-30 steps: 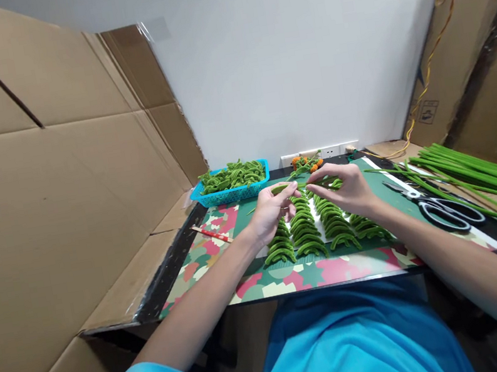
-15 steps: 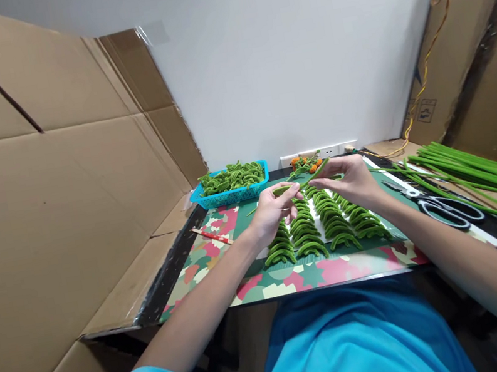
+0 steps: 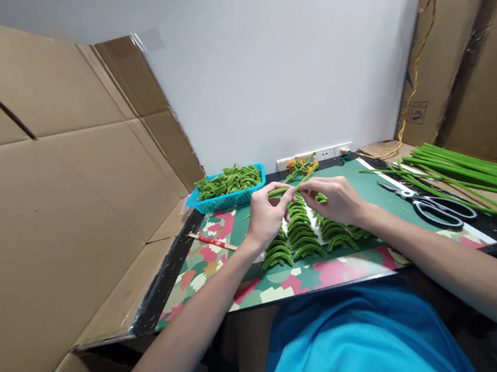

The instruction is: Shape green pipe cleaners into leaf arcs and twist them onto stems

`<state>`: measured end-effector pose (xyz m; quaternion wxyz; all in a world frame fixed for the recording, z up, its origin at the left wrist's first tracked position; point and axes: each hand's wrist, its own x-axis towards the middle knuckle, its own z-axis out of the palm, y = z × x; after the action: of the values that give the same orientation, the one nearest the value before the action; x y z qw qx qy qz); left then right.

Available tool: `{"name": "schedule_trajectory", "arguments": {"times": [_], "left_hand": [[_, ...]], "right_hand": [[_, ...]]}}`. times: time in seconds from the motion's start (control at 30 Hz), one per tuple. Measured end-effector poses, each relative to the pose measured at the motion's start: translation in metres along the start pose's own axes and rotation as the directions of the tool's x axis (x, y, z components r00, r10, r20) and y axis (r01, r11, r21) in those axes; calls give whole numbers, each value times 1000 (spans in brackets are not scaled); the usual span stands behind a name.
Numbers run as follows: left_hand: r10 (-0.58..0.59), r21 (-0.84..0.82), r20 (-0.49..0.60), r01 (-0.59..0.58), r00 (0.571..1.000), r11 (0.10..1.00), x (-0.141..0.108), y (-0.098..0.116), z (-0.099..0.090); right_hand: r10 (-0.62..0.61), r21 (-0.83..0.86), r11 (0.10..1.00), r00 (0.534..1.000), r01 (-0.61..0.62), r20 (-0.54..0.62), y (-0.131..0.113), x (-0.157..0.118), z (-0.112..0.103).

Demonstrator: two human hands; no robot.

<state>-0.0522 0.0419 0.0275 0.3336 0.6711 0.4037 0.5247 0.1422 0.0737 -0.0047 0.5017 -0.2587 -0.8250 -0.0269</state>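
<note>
A fuzzy green pipe cleaner (image 3: 280, 192) runs between my two hands above the table. My left hand (image 3: 268, 213) pinches it between thumb and fingers. Close beside, my right hand (image 3: 334, 198) has its fingertips closed on the same pipe cleaner near the left thumb, and one end of it sticks up past the fingers. Beneath the hands, bent green pipe-cleaner pieces (image 3: 303, 237) lie in several neat rows on white strips. My right hand and forearm hide part of the rows on the right.
A blue basket (image 3: 227, 201) heaped with bent green pieces stands at the back left. Orange-and-green pieces (image 3: 301, 167) lie by the wall socket. Scissors (image 3: 433, 206) and a bundle of long green pipe cleaners (image 3: 479, 169) are at the right. A red-wrapped stick (image 3: 212, 241) lies left. Cardboard walls (image 3: 88, 194) flank the table.
My right hand has moved inward and lower, its fingertips now close against the left thumb on the pipe cleaner. The whole view has shifted slightly.
</note>
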Motion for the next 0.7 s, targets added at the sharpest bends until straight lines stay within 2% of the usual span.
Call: {"name": "schedule_trajectory", "arguments": {"times": [0.07, 0.2, 0.4, 0.5, 0.7], "left_hand": [[14, 6, 2, -14, 1000, 1000, 0, 1, 0], [-39, -54, 19, 40, 999, 998, 1, 5, -1], [-70, -97, 56, 75, 996, 993, 4, 6, -3], [-39, -64, 54, 43, 998, 997, 3, 5, -3], [7, 61, 93, -13, 996, 998, -3, 3, -2]], "right_hand": [[-27, 28, 999, 1000, 26, 14, 0, 0, -2], [-61, 40, 997, 997, 59, 39, 5, 2, -6], [-77, -160, 983, 993, 90, 87, 9, 3, -11], [-114, -205, 969, 985, 139, 133, 6, 3, -13], [-117, -203, 969, 984, 142, 132, 2, 2, -9]]}}
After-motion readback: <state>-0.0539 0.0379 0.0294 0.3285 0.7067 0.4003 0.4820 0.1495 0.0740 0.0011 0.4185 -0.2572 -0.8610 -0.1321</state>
